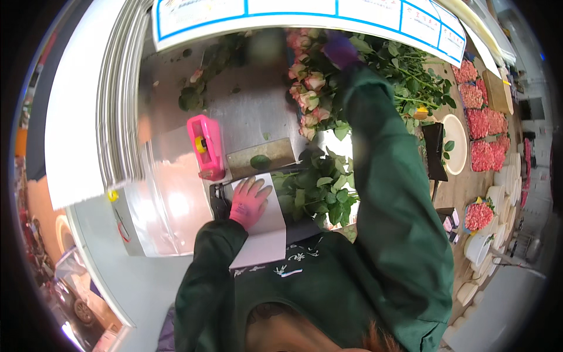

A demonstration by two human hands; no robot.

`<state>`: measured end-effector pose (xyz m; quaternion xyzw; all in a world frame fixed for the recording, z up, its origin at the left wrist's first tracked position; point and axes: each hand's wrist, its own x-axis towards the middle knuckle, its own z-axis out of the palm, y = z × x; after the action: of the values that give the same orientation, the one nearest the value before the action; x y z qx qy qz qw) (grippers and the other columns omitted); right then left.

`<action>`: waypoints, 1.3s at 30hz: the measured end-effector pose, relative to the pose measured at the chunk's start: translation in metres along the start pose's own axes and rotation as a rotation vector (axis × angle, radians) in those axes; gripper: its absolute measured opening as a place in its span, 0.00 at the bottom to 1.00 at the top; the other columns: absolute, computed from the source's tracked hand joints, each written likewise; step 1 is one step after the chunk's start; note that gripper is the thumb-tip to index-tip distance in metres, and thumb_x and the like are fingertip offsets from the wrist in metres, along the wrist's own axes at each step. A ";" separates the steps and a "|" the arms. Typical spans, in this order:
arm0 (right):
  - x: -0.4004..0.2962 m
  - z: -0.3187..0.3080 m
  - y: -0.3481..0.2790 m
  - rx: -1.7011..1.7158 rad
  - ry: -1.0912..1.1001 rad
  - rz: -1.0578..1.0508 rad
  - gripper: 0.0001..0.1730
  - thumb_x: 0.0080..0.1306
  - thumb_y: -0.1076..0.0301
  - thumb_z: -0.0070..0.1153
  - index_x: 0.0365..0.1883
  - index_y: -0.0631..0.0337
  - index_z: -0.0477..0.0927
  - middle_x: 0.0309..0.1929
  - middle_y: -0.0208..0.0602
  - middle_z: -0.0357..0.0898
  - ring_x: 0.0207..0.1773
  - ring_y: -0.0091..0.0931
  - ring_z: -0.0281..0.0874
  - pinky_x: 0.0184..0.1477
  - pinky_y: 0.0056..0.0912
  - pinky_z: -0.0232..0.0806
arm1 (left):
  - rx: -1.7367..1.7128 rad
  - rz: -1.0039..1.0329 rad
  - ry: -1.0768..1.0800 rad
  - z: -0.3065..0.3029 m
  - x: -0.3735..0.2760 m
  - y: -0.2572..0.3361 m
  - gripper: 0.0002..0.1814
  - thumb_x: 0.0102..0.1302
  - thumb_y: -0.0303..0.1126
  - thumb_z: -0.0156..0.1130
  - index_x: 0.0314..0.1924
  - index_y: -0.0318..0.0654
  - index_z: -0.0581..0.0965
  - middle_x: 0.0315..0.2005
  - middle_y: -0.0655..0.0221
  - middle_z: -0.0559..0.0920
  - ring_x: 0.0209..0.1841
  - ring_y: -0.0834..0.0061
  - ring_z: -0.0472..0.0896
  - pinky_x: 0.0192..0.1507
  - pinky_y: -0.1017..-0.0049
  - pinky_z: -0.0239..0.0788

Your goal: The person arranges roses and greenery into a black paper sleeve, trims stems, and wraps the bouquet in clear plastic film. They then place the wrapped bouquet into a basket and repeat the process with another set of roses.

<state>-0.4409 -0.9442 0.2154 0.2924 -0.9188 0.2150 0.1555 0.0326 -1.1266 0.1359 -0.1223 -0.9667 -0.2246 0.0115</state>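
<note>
My left hand (pixel 250 206), in a pink glove, lies flat with fingers spread on a folded white sheet (pixel 264 244). Rose stems with green leaves (pixel 330 187) stick out from beside the sheet, and their blooms are not visible. Far up, my right hand (pixel 341 49) in a purple glove reaches among pink-and-cream roses (pixel 310 99) and leafy stems (pixel 409 70). It is blurred, and its grip cannot be made out. A pink tape dispenser (pixel 206 143) with a yellow roll stands beyond my left hand. One loose leaf (pixel 260 162) rests on a metal plate (pixel 281 152).
A stack of white sheets (pixel 83 110) hangs at the left, and a blue-lined printed board (pixel 290 20) crosses the top. Clear plastic film (pixel 171 207) covers the left tabletop. Bundled pink flowers (pixel 484 123) and white buckets (pixel 477 248) stand at the right.
</note>
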 end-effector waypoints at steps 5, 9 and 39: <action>-0.002 0.014 -0.008 -0.159 -0.031 0.090 0.25 0.64 0.59 0.58 0.60 0.53 0.75 0.44 0.48 0.83 0.52 0.46 0.81 0.51 0.48 0.73 | -0.020 -0.007 0.003 0.003 0.000 0.001 0.25 0.58 0.35 0.64 0.58 0.48 0.78 0.59 0.60 0.75 0.65 0.51 0.68 0.69 0.50 0.57; -0.064 -0.105 -0.058 0.128 0.001 0.229 0.25 0.63 0.58 0.61 0.57 0.58 0.77 0.49 0.45 0.80 0.52 0.40 0.79 0.52 0.43 0.72 | -0.023 -0.005 -0.009 0.007 -0.001 -0.001 0.26 0.58 0.35 0.64 0.59 0.48 0.77 0.59 0.59 0.75 0.65 0.51 0.68 0.69 0.50 0.56; -0.348 -0.025 -0.225 0.370 -1.152 -0.397 0.24 0.67 0.53 0.56 0.59 0.51 0.78 0.52 0.46 0.80 0.51 0.44 0.81 0.51 0.47 0.73 | -0.193 -0.150 0.000 -0.001 -0.028 -0.011 0.21 0.61 0.43 0.67 0.50 0.40 0.79 0.48 0.58 0.81 0.52 0.57 0.79 0.53 0.61 0.71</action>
<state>-0.0293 -0.9337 0.1616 0.5477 -0.7311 0.1457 -0.3798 0.0565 -1.1433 0.1300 -0.0502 -0.9470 -0.3169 -0.0174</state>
